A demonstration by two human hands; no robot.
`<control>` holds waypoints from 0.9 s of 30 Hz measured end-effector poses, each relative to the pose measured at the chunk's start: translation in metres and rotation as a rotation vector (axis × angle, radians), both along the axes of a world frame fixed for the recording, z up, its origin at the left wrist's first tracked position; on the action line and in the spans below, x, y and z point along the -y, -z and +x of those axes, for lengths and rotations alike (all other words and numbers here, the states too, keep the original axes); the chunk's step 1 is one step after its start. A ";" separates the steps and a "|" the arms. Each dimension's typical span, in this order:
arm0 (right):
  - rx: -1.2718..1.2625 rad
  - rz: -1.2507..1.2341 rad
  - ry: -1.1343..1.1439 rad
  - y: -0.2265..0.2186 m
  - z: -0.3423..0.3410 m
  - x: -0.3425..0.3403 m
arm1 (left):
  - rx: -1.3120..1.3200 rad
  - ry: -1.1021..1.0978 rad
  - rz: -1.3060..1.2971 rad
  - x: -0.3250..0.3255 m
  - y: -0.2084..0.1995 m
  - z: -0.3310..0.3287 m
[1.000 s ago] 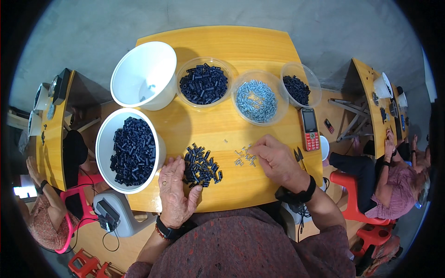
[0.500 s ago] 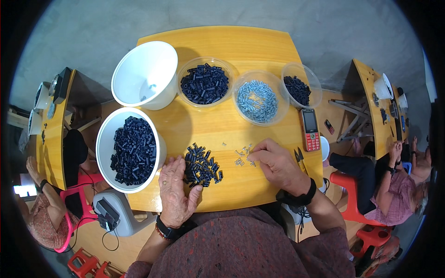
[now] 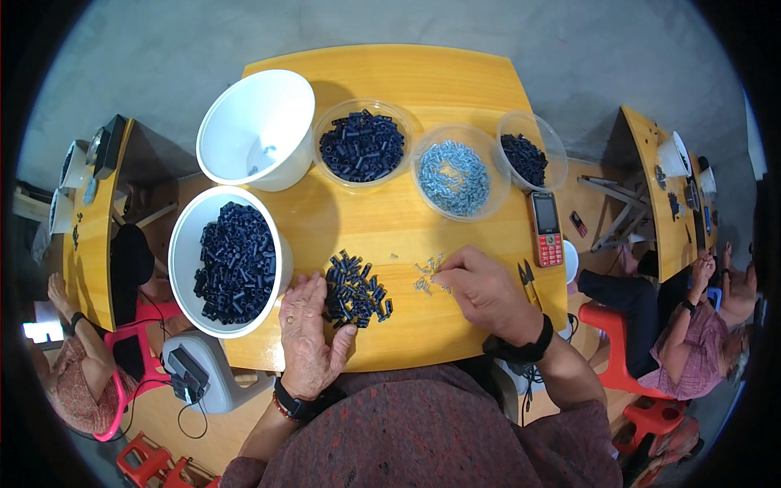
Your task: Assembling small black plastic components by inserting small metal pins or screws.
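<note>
My left hand [image 3: 307,342] lies flat on the table at the left edge of a loose pile of short black tubes [image 3: 356,289], thumb out to the side. To its right, my right hand [image 3: 488,297] has thumb and forefinger pinched together at a small scatter of silver screws [image 3: 426,275]. Whatever sits between those fingertips is too small or hidden to make out. One tiny piece [image 3: 394,256] lies apart between the two piles. Beyond the piles, a clear round tub [image 3: 454,179] holds many more silver screws.
A white bucket [image 3: 176,260] of black tubes stands at the left, with another white bucket [image 3: 213,106] behind it. Two clear tubs of black parts [image 3: 362,146] [image 3: 525,159] stand farther back. A red-and-black phone [image 3: 547,228] and yellow-handled snips [image 3: 529,285] lie right. Co-workers sit both sides.
My right hand has shifted very slightly at the screws, fingers still pinched. My left hand stays put. The co-worker at the right has moved a hand a little.
</note>
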State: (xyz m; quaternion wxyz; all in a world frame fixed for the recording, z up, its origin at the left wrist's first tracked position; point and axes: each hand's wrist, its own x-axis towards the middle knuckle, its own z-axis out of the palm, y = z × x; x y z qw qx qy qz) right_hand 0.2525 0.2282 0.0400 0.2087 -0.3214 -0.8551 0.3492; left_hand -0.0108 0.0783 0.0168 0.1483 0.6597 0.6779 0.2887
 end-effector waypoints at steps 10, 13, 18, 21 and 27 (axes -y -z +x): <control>-0.039 -0.045 0.009 0.001 -0.004 -0.002 | 0.006 0.001 0.008 0.001 0.001 0.000; -0.001 -0.029 -0.011 0.001 -0.005 0.000 | 0.006 0.003 0.015 0.000 0.001 0.000; 0.031 0.016 -0.037 0.000 -0.007 -0.002 | 0.017 -0.003 0.016 0.000 0.000 0.001; -0.009 -0.018 -0.023 0.000 -0.007 -0.001 | 0.020 -0.002 0.019 0.000 -0.001 0.001; -0.075 -0.138 0.016 -0.001 -0.004 0.001 | 0.007 0.002 0.012 -0.001 -0.001 0.000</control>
